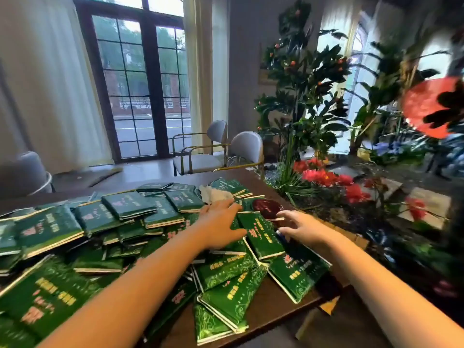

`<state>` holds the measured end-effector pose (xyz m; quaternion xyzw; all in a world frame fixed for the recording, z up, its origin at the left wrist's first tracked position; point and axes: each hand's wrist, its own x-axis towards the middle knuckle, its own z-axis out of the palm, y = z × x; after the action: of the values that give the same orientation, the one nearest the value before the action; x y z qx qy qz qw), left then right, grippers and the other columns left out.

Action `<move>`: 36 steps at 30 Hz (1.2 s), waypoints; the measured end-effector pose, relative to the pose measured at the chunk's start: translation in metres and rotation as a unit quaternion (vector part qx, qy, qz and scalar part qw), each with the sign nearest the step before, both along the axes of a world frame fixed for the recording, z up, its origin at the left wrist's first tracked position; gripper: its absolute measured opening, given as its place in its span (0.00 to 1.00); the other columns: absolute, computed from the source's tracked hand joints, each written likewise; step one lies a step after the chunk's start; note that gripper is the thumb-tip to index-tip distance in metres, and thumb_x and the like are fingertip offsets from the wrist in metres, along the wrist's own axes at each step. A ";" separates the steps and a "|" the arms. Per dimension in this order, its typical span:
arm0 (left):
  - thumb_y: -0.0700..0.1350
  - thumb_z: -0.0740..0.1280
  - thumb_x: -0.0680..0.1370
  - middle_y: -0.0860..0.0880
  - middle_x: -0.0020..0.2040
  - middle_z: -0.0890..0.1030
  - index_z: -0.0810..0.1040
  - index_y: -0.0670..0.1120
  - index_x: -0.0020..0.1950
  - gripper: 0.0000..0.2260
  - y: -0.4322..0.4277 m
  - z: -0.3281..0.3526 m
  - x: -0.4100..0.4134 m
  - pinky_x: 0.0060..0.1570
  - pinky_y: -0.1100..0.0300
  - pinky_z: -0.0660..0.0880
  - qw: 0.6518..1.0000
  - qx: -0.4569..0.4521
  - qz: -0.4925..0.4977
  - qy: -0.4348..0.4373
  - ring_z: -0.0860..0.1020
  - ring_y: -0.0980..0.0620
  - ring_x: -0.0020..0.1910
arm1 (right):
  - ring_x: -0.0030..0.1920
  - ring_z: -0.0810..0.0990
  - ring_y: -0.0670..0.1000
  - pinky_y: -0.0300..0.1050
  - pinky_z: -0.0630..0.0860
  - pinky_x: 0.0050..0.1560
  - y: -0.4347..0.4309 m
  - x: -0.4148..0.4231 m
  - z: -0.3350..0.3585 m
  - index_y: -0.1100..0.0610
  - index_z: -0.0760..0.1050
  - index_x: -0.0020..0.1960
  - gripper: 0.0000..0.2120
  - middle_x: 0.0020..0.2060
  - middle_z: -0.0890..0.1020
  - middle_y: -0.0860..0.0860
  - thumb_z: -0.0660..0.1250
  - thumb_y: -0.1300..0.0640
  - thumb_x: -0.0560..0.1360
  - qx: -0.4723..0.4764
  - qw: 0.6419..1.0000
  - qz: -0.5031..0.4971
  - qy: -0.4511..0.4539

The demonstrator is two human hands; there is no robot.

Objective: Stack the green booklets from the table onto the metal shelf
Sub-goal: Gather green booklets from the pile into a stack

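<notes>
The fingers (pixel 226 205) of the left hand (pixel 218 227) lay straight and spread, resting flat on the heap of glossy green paper booklets (pixel 125 222). The right hand (pixel 305 231) kept its fingers (pixel 288 214) loosely curved and apart, grasping nothing, tips at the right edge of one green booklet with gold lettering (pixel 261 238) between both hands. A dark red round object (pixel 267 208) sat just beyond it. The heap covered the dark wooden table (pixel 276 305).

Left hand (pixel 221 223) and right hand (pixel 302 228) flank a green booklet (pixel 261 238) on the pile (pixel 50 229).
</notes>
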<state>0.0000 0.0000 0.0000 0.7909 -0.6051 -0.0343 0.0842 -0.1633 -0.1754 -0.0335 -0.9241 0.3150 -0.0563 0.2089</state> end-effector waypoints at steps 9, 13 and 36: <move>0.59 0.62 0.77 0.47 0.78 0.51 0.53 0.50 0.77 0.33 -0.030 -0.005 0.035 0.74 0.44 0.46 0.995 -0.033 0.096 -0.011 0.50 0.45 0.77 | 0.40 0.71 0.44 0.31 0.65 0.38 -0.022 0.003 -0.024 0.54 0.75 0.48 0.05 0.46 0.71 0.51 0.69 0.54 0.75 -0.041 0.999 -0.004 -0.030; 0.60 0.63 0.77 0.46 0.79 0.49 0.50 0.50 0.78 0.35 -0.040 -0.003 0.047 0.74 0.44 0.45 0.991 -0.040 0.129 -0.001 0.48 0.44 0.77 | 0.35 0.70 0.42 0.32 0.65 0.36 -0.034 0.007 -0.022 0.55 0.74 0.40 0.07 0.37 0.75 0.48 0.69 0.54 0.75 -0.007 0.995 -0.017 -0.096; 0.63 0.49 0.80 0.46 0.79 0.53 0.57 0.56 0.77 0.26 -0.091 -0.013 0.087 0.73 0.39 0.56 0.993 0.106 0.050 -0.027 0.55 0.39 0.76 | 0.44 0.80 0.54 0.46 0.74 0.47 -0.078 0.072 -0.029 0.53 0.72 0.34 0.24 0.33 0.79 0.49 0.60 0.33 0.73 0.090 0.957 -0.273 -0.043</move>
<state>0.0871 -0.0909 -0.0134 0.8253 -0.5597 -0.0725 -0.0151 -0.0910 -0.2533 -0.0624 -0.7769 0.5499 -0.1228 0.2810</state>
